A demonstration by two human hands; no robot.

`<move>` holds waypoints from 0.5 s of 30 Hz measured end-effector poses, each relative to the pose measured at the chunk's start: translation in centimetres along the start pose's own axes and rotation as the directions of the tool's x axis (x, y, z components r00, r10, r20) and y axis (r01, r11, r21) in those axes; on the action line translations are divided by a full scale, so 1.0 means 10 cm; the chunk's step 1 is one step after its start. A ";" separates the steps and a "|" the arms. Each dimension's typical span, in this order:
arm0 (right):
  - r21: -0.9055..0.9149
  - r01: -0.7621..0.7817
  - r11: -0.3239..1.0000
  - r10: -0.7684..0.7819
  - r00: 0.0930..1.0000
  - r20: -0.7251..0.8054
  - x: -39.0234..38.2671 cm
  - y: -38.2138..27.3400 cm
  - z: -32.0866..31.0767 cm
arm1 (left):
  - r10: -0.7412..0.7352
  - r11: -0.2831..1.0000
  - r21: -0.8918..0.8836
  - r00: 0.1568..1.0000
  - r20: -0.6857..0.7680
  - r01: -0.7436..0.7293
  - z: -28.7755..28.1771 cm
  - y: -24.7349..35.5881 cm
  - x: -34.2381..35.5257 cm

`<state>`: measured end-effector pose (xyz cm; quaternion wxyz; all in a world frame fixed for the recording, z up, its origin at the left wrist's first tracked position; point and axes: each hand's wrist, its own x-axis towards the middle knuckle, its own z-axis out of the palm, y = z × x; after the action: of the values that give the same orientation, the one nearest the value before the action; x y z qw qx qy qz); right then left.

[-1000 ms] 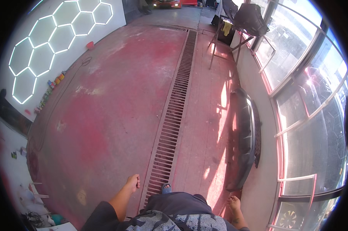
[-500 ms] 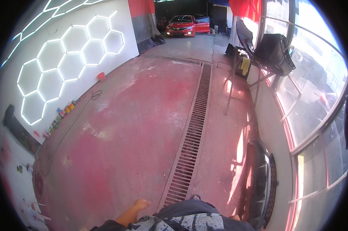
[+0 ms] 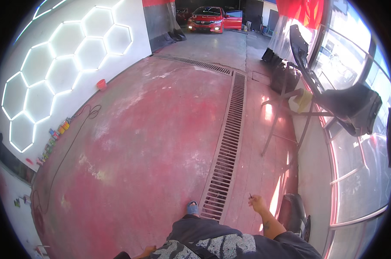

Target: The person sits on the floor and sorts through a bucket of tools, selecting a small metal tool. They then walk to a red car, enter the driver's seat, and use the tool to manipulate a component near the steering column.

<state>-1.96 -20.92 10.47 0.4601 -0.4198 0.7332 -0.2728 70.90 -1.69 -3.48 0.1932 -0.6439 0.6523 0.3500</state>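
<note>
My right hand (image 3: 257, 203) hangs out in front of my right hip, its fingers closed. From it pokes the tip of a small dark thing (image 3: 250, 196), thin and too small to name. Low beside my left side, my left hand (image 3: 149, 250) shows only in part against my dark clothing, and its fingers cannot be made out. Neither hand touches anything around it. My left foot in a blue slipper (image 3: 192, 208) is on the red-stained floor (image 3: 148, 142), left of the long drain grate (image 3: 228, 142).
Right, a dark bumper-like panel (image 3: 351, 108) rests on a metal stand (image 3: 286, 112) with a yellow cloth (image 3: 302, 101). Another dark part (image 3: 292, 213) leans by the wall. Left are a hose (image 3: 70, 151), paint cans (image 3: 59, 129) and a red bucket (image 3: 101, 84). A red car (image 3: 206, 21) stands ahead.
I have moved forward along the floor, so the stand and car look nearer. My right hand has swung forward into view, while my left hand has dropped back.
</note>
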 end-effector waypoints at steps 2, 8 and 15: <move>-0.379 -0.101 0.920 0.186 0.963 0.196 0.44 0.63 -0.20 | 0.173 0.985 0.023 0.980 -0.095 -0.172 -1.06 0.35 1.22; -0.828 0.173 0.533 0.414 0.800 0.434 1.44 0.93 -0.55 | -0.201 0.800 -0.599 0.923 -0.329 -0.039 -5.42 2.22 4.32; -0.458 -0.525 0.718 0.621 0.780 0.078 4.95 -0.69 -1.21 | -0.308 0.736 -0.676 0.880 -0.363 -0.021 -8.25 3.71 6.81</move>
<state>-21.50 -67.10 -1.02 0.5033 -0.2854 0.8101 0.0943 44.54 -110.62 12.55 -0.1773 -0.7825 0.4585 0.3821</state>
